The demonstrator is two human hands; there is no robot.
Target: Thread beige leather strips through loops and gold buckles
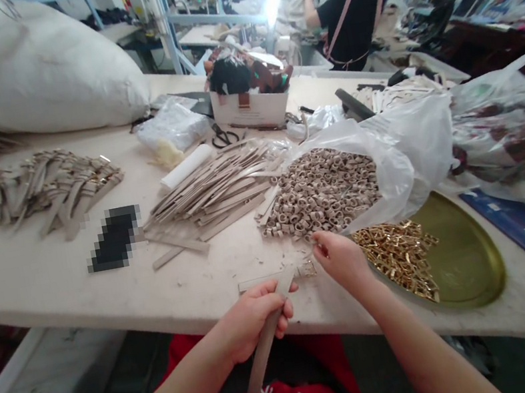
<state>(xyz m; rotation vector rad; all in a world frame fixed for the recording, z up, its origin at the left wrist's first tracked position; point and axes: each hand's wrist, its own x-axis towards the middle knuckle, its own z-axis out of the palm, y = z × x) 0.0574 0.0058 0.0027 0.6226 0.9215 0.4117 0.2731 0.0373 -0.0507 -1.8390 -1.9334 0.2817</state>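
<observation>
My left hand (264, 308) is closed around a greige strap (264, 352). One end sticks up past the thumb, and the other hangs down to the red clothing at my lap. Beyond it, a strap with a gold buckle (310, 269) lies on the table near the edge. At the near edge of a heap of small greige strap loops (325, 189), my right hand (342, 260) has its thumb and fingers pinched together. Whether a loop is between those fingertips is too small to tell. Gold buckles (400, 257) lie piled on a brass-coloured tray (472, 261) to the right.
Loose straps (215, 191) lie ahead, with buckled straps (37, 189) farther left. A blurred dark rectangle (115, 239) lies between them. Behind are scissors (224, 137), a filled white box (250, 109) and a big white sack (31, 68). A blue packet (521, 222) lies right. A person (353, 18) stands beyond.
</observation>
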